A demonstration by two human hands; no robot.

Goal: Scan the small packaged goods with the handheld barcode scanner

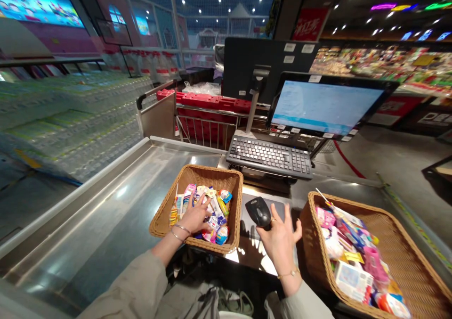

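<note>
My left hand (195,216) reaches into a wicker basket (162,217) on a steel checkout counter, fingers spread over several small colourful packets (216,215); I cannot see anything gripped. My right hand (280,236) hovers open, fingers apart, just right of a black handheld barcode scanner (258,211) that rests on the counter, and its fingers almost touch it. A second, larger wicker basket (406,257) at the right holds several packets (353,257) too.
A black keyboard (270,156) and a tilted touchscreen (326,107) stand behind the scanner. The steel counter (116,215) stretches to the left. Red shopping baskets (212,103) sit behind a metal rail. Shelves of goods lie far right.
</note>
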